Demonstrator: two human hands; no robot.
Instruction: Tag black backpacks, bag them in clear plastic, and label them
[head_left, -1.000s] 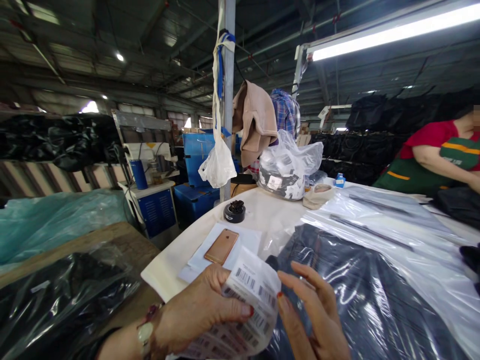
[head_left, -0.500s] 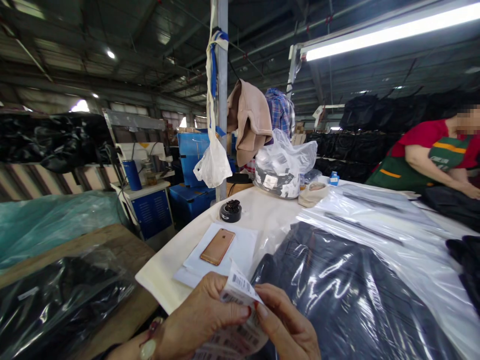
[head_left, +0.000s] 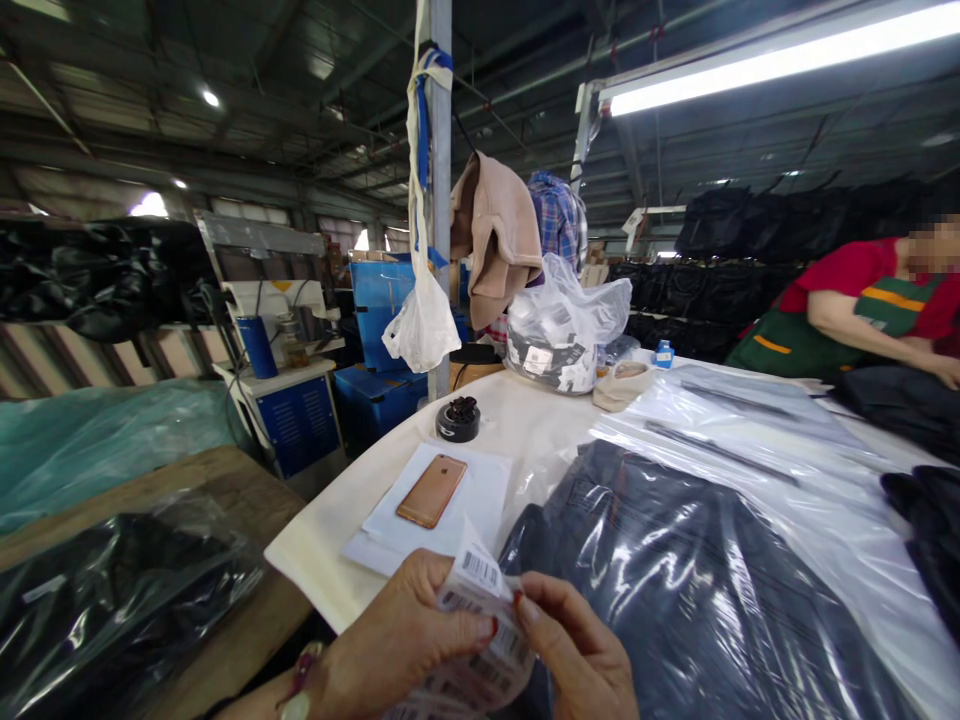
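Note:
At the bottom edge my left hand [head_left: 397,640] grips a sheet of barcode stickers [head_left: 480,640], thumb pressed on its face. My right hand [head_left: 581,655] pinches the sheet's upper right corner, where one sticker is bent up. Just beyond both hands lies a dark garment sealed in a clear plastic bag [head_left: 697,590] on the white table [head_left: 525,420]. A rose-gold phone [head_left: 431,491] rests on white papers [head_left: 480,490] a short way beyond my left hand.
A small black round holder [head_left: 458,418] and a plastic bag of tags [head_left: 562,335] stand farther back by a metal pole [head_left: 441,200]. A person in red with a green apron [head_left: 870,310] works at the right. Bagged dark goods [head_left: 112,600] lie at the left.
My right hand went from open beside the sheet to pinching its upper corner. The sheet has folded and dropped lower, and the view shifted slightly.

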